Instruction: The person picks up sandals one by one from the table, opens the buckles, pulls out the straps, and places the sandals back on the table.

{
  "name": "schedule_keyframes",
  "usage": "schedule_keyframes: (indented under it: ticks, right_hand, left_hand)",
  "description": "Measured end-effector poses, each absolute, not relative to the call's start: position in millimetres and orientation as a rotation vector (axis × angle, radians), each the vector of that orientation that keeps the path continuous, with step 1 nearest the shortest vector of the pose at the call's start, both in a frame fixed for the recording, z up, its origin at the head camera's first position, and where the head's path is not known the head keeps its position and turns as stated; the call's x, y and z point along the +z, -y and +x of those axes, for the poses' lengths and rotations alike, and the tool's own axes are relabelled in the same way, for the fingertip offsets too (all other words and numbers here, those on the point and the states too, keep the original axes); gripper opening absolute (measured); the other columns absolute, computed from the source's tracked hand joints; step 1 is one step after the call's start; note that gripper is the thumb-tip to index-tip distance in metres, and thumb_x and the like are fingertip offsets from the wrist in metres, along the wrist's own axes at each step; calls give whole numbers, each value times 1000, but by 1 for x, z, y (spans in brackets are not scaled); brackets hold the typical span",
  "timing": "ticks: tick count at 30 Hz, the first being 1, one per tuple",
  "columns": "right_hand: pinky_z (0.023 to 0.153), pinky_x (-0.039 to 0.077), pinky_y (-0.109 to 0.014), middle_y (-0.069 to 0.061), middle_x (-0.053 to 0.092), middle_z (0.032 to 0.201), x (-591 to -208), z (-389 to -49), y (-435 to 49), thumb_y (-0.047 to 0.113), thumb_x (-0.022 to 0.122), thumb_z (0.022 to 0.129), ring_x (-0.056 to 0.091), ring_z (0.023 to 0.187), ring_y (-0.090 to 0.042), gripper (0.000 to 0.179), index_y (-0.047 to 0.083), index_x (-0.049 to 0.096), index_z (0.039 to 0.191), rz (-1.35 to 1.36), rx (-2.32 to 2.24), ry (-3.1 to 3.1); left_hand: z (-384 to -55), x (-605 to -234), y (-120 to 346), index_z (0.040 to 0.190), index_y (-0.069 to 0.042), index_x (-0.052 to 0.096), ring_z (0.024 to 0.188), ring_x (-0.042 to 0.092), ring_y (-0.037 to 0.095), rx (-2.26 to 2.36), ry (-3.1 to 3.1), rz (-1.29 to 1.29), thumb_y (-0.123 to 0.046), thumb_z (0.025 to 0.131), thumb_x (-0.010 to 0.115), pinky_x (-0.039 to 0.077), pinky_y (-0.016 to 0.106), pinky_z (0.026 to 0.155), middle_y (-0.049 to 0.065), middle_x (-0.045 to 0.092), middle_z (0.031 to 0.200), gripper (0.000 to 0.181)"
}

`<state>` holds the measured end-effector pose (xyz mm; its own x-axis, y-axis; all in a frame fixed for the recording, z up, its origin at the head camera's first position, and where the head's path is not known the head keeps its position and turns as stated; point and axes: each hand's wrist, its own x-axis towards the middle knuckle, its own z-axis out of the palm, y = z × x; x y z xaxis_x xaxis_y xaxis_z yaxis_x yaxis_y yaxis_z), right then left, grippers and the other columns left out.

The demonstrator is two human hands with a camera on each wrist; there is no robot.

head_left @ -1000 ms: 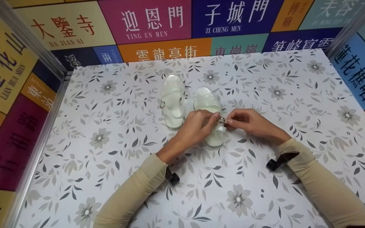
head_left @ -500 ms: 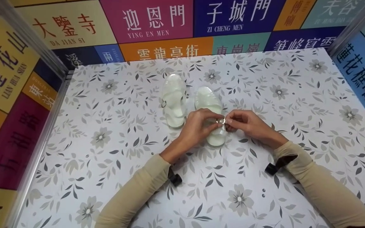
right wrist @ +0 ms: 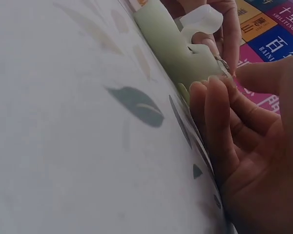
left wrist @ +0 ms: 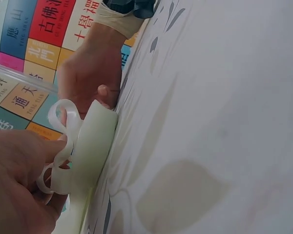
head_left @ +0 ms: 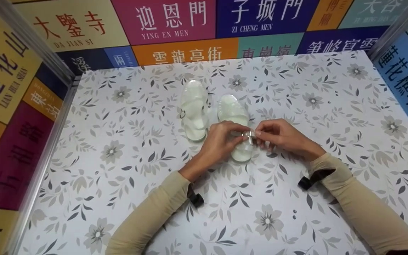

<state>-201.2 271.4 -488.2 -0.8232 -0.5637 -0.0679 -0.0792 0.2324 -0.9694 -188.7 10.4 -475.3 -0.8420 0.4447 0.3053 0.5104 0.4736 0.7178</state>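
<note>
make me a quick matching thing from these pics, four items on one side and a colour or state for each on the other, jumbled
1. left hand
2. farther sandal
3. left sleeve
4. tabletop

A. tan
B. white with grey flowers and leaves
C. gripping a strap
D. standing with no hand on it

Pairs: 1-C, 2-D, 3-A, 4-B

"What are you counting on your monitor?"
"From my remote station, I'm counting two sandals (head_left: 193, 111) (head_left: 233, 112) and two hands (head_left: 220, 140) (head_left: 282, 137)."
"I'm also seeing two sleeves (head_left: 151, 214) (head_left: 368, 207)."
"Yes, and I'm counting one surface (head_left: 296, 233)."
</note>
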Motion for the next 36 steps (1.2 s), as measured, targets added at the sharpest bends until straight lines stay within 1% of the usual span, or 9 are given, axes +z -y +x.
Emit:
schedule_keyframes:
  ticks: [4,11,17,23,29,36]
  right_hand:
    - [54,60,-33,-16,72,91,-487,-199,-269,27,65,110,70,73,-17,25,2,71,109,-590,-1587,-2127]
    - [53,59,-32,-19,73,93,-490,-198,-266,24,64,111,72,75,-20,20,5,72,111,-616,-1624,-2110]
    - [53,60,-33,-18,73,96,-493,-200,-266,25,63,112,72,78,-21,20,7,73,114,-621,-1611,-2129]
    - [53,60,-34,-18,73,94,-493,-202,-266,25,61,112,73,78,-22,23,4,71,110,-626,-1599,-2137]
    - [54,61,-35,-20,72,90,-490,-202,-266,25,60,113,72,75,-23,28,1,69,102,-615,-1587,-2108]
    - [52,59,-34,-19,71,92,-492,-201,-265,23,57,114,72,78,-22,24,3,68,106,-680,-1589,-2112]
  left_hand:
    - [-189,-476,-11,119,-20,84,106,76,8,-1342,2625,-852,-24,96,85,58,20,95,-6,84,114,23]
    - [-189,-476,-10,119,-20,84,107,76,7,-1372,2600,-867,-24,96,85,57,20,97,-6,84,114,23]
    - [-189,-475,-9,118,-20,84,108,76,8,-1388,2605,-867,-22,95,85,56,19,98,-5,84,114,23]
    - [-190,-478,-9,119,-20,84,111,76,8,-1397,2604,-879,-21,96,85,56,19,101,-4,83,116,24]
    - [-191,-480,-9,119,-18,84,109,76,9,-1411,2591,-889,-21,96,84,57,19,97,-3,83,114,23]
    - [-191,-480,-9,120,-19,83,109,75,8,-1423,2593,-885,-21,96,84,56,19,98,-4,83,114,24]
